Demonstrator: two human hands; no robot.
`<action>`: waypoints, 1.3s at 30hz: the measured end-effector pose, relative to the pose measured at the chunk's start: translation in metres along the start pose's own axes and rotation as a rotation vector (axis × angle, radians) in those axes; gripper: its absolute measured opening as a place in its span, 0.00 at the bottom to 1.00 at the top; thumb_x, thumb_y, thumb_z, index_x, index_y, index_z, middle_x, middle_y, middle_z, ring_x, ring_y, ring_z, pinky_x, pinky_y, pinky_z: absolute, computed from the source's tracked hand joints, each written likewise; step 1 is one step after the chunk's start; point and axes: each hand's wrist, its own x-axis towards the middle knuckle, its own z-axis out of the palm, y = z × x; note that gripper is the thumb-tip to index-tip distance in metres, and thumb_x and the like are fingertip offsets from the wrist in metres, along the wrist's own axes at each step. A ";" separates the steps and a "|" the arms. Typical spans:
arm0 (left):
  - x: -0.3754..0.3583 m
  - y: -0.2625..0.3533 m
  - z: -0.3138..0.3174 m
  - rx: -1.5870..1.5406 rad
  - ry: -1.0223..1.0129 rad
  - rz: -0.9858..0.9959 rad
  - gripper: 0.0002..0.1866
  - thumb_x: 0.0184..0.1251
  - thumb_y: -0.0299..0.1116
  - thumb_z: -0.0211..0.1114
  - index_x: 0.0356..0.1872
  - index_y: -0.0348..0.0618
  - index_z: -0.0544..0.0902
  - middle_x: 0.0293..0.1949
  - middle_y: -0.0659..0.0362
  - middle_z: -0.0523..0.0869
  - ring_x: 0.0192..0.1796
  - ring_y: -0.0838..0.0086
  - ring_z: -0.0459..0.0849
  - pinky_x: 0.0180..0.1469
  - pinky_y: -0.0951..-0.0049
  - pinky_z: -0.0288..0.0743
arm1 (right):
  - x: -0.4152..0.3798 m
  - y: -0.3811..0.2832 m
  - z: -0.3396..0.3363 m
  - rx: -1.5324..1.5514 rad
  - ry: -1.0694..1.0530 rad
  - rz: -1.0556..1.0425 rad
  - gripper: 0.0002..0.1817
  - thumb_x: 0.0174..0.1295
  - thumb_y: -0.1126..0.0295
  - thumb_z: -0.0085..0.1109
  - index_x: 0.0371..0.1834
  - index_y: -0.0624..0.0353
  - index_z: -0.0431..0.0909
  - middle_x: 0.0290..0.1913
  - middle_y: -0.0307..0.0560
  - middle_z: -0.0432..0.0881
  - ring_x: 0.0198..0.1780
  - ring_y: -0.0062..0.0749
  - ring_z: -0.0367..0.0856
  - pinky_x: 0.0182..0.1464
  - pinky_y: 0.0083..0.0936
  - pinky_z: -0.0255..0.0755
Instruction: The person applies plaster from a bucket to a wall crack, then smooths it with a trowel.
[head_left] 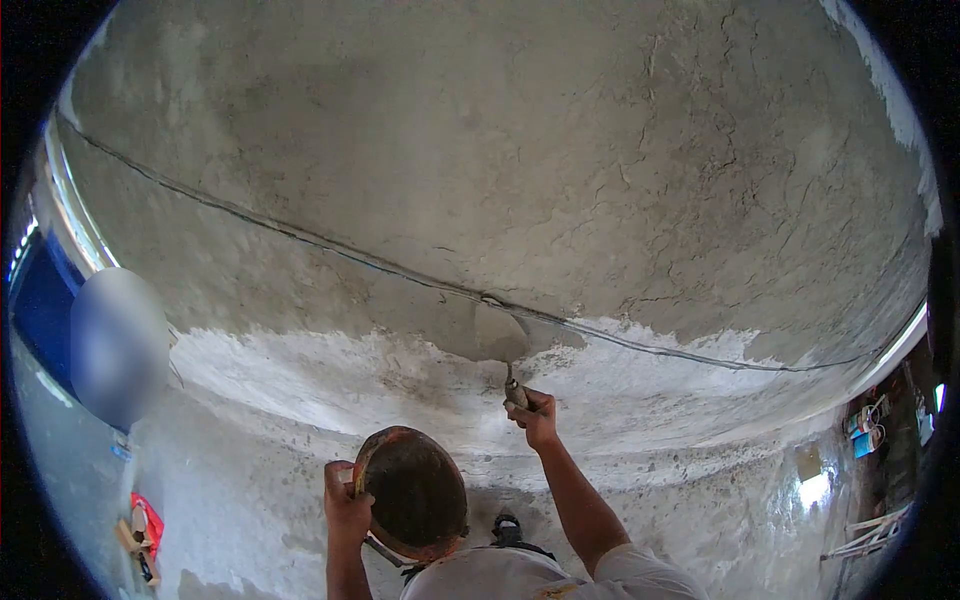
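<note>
My right hand is wrapped round the handle of a trowel, whose blade lies flat against the wall. The blade is at the lower edge of the grey plaster, just under a thin cord that runs slantwise across the wall. Lower left, my left hand grips the rim of a round, stained pan. The pan is tilted with its dark inside towards me, and the left fingers are partly hidden behind the rim.
Below the plaster, a whitish band of wall meets the stained floor. A red item lies at the far left, near a blurred blue-and-white shape. Blue containers and pale strips are at the far right.
</note>
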 end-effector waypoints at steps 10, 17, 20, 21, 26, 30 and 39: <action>-0.007 0.008 -0.006 0.032 0.023 -0.040 0.30 0.49 0.11 0.59 0.57 0.42 0.67 0.33 0.51 0.85 0.34 0.68 0.86 0.37 0.68 0.78 | -0.016 0.039 -0.021 0.146 0.107 0.053 0.03 0.62 0.77 0.64 0.30 0.61 0.81 0.21 0.39 0.77 0.17 0.15 0.59 0.21 0.21 0.48; -0.008 -0.010 -0.008 0.057 0.030 -0.037 0.31 0.48 0.10 0.59 0.58 0.42 0.67 0.31 0.51 0.85 0.32 0.68 0.85 0.35 0.67 0.77 | -0.034 0.047 -0.028 0.121 0.037 0.039 0.04 0.56 0.81 0.65 0.28 0.60 0.80 0.26 0.35 0.77 0.24 0.16 0.67 0.25 0.20 0.57; -0.012 0.008 -0.007 0.043 0.002 -0.050 0.31 0.49 0.10 0.60 0.57 0.42 0.68 0.32 0.51 0.86 0.32 0.67 0.86 0.35 0.67 0.77 | -0.019 0.052 -0.021 0.070 0.002 -0.026 0.05 0.56 0.79 0.67 0.28 0.61 0.79 0.27 0.34 0.75 0.27 0.17 0.67 0.29 0.22 0.60; -0.011 0.006 -0.007 0.043 0.000 -0.049 0.31 0.49 0.10 0.60 0.57 0.42 0.68 0.32 0.51 0.86 0.32 0.67 0.86 0.35 0.67 0.77 | -0.013 0.055 -0.021 0.036 -0.020 -0.026 0.07 0.58 0.77 0.72 0.30 0.61 0.81 0.29 0.32 0.75 0.31 0.19 0.71 0.34 0.22 0.64; -0.008 -0.009 -0.008 0.050 0.022 -0.003 0.29 0.51 0.11 0.59 0.57 0.41 0.68 0.33 0.50 0.87 0.31 0.67 0.86 0.34 0.67 0.77 | 0.006 0.024 0.005 -0.043 -0.001 -0.069 0.10 0.59 0.76 0.72 0.26 0.59 0.78 0.26 0.29 0.73 0.28 0.16 0.67 0.31 0.21 0.61; -0.010 0.004 -0.009 0.030 0.018 -0.076 0.29 0.51 0.11 0.59 0.57 0.42 0.67 0.32 0.50 0.87 0.31 0.68 0.86 0.33 0.68 0.77 | 0.015 0.010 0.012 -0.003 0.004 -0.067 0.12 0.59 0.76 0.70 0.22 0.55 0.76 0.21 0.28 0.72 0.24 0.13 0.63 0.27 0.21 0.55; -0.010 0.005 -0.007 0.012 0.023 0.013 0.31 0.50 0.11 0.58 0.58 0.44 0.67 0.33 0.51 0.87 0.33 0.71 0.86 0.34 0.70 0.77 | 0.016 0.022 0.005 0.047 0.032 -0.037 0.09 0.60 0.77 0.73 0.27 0.59 0.80 0.23 0.32 0.75 0.24 0.15 0.66 0.26 0.22 0.58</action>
